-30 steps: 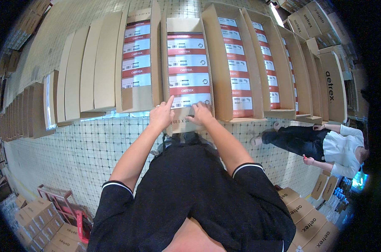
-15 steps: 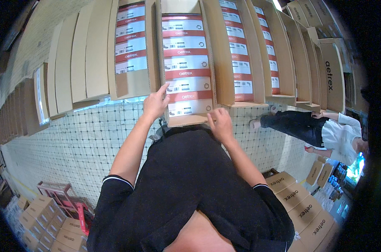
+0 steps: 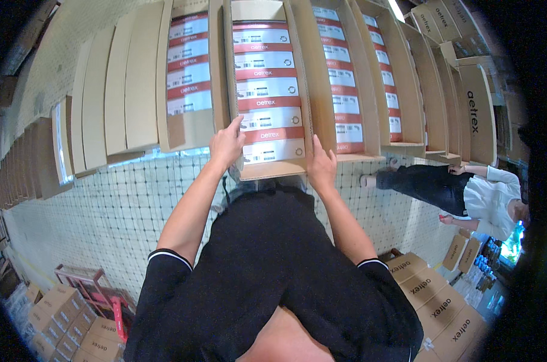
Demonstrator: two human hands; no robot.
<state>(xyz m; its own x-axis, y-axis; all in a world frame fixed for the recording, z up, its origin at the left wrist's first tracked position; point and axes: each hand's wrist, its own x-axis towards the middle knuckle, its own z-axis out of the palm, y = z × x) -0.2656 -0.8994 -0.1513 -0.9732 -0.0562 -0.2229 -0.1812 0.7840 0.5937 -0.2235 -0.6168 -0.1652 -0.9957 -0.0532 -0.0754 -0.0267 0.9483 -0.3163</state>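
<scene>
A long open cardboard carton (image 3: 273, 171) stands in front of me, packed with a row of shoe boxes (image 3: 267, 120) in white and red. My left hand (image 3: 228, 146) lies at the carton's left wall near its close end; the index finger stretches over the edge to a shoe box's label, the other fingers loosely bent. Along the outer side of the right wall rests my right hand (image 3: 321, 164), index finger straight and pointing away from me. Neither hand clearly grips anything; how firmly they press on the carton cannot be seen.
More open cartons of shoe boxes (image 3: 189, 78) line up on both sides. At right, a person (image 3: 490, 196) in a white top stands by the row. Closed cartons (image 3: 430, 295) are stacked behind me at right, and a red pallet jack (image 3: 117, 314) stands at left over the tiled floor (image 3: 122, 223).
My right hand has moved from the carton's near right corner forward to its right wall, fingers straightening. My left hand stays nearly where it was. The view has shifted slightly.
</scene>
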